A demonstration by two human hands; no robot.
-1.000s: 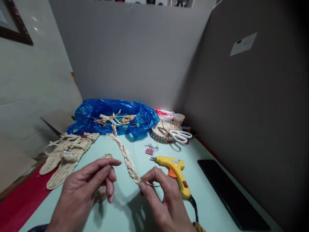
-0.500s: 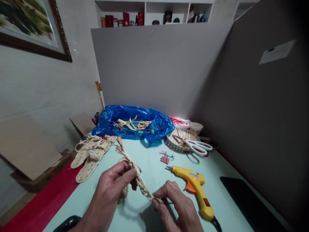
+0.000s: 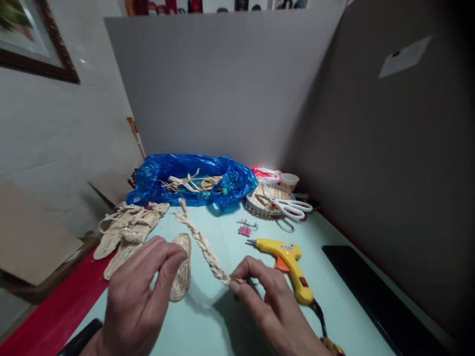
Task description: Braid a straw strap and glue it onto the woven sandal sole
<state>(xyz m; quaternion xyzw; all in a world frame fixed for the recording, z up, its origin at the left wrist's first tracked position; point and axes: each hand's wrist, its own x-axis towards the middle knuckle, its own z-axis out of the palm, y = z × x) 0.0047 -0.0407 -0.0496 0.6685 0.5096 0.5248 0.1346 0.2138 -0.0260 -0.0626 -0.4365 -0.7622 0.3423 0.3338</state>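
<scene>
Framed picture point(image 3: 59, 62): one, on the wall, far left of the glue gun point(image 3: 285, 257) and high above it; only a part shows.
Sandals point(image 3: 128, 247): woven straw, overlapping, far left of the glue gun, at the edge of the table point(image 3: 345, 306).
Left hand point(image 3: 139, 291): left of the glue gun, back turned to us, fingers curled, thumb and forefinger drawn narrowly together. We cannot tell whether anything sits between their tips. The sole lies just beside it.
Sole point(image 3: 182, 277): woven straw, left of the glue gun, flat on the table, partly behind the left hand.
Blue bag point(image 3: 237, 175): plastic, crumpled, behind and left of the glue gun; loose straw point(image 3: 191, 184) shows in its mouth.
Braid point(image 3: 208, 257): pale straw, left of the glue gun, near end in the right hand, free end slanting away to the left. We see it apart from the left hand.
Binder clips point(image 3: 244, 231): one pink, with metal ones beside it, just beyond the glue gun's nozzle.
Right hand point(image 3: 272, 296): just in front of the glue gun, thumb and forefinger pinching the braid.
Basket point(image 3: 265, 190): round, behind the glue gun; white-handled scissors point(image 3: 286, 203) rest across it.
Glue gun: yellow, orange trigger, nozzle pointing left.
Black slab point(image 3: 371, 296): flat, right of the glue gun.
</scene>
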